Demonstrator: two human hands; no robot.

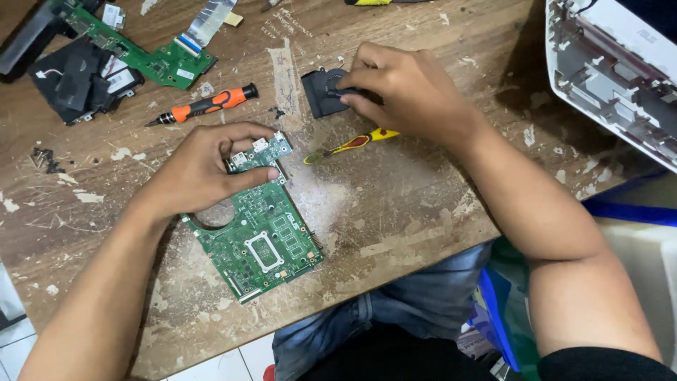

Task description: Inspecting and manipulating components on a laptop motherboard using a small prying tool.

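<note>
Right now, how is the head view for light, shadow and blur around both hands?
Head view: even, soft light with no strong glare; the green motherboard under the left hand is sharp. The right hand casts shade over the black fan, hiding its detail. The white laptop shell at the right edge is bright and cut off by the frame.

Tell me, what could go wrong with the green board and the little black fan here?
The green board lies near the edge of the wooden table, pinned only by the left hand; it might slide off. The right hand fingers the black fan, which could crack if squeezed. The yellow tool lies under that wrist and may get knocked.
</note>
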